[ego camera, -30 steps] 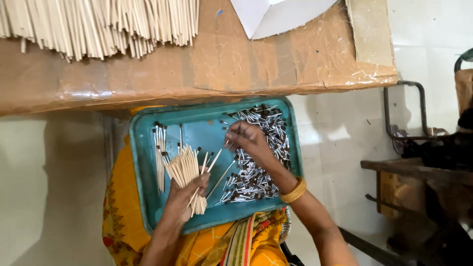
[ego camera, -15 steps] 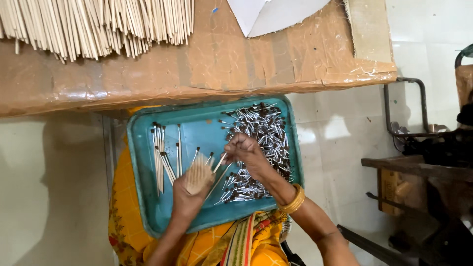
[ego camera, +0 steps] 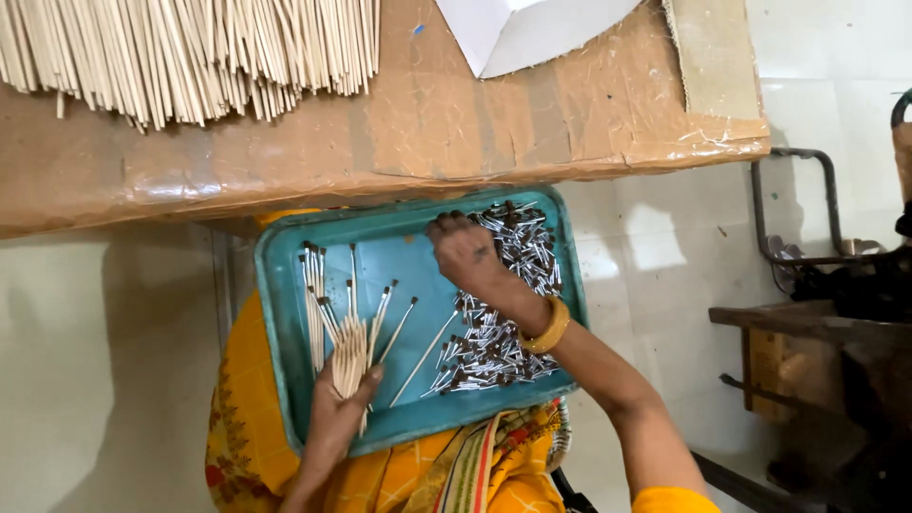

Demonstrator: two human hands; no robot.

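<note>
A teal tray (ego camera: 399, 249) rests on my lap over yellow patterned cloth. My left hand (ego camera: 334, 420) grips a fanned bundle of thin wooden sticks (ego camera: 350, 353) with dark tips over the tray's left half. My right hand (ego camera: 464, 253), with a yellow bangle at the wrist, reaches palm down into a heap of small silvery metal pieces with dark ends (ego camera: 499, 323) filling the tray's right half. Its fingertips touch the top of the heap. A few loose sticks (ego camera: 313, 285) lie along the tray's left side.
A cardboard-covered tabletop (ego camera: 427, 123) spans the view above the tray, with a large row of plain wooden sticks (ego camera: 180, 52) at its upper left and a white sheet (ego camera: 532, 28) at the top. A dark metal frame and wooden bench (ego camera: 817, 313) stand at the right on the pale tiled floor.
My left hand has drawn back toward me with the stick bundle and lowered it. My right hand has slid up the tray to the top of the metal heap.
</note>
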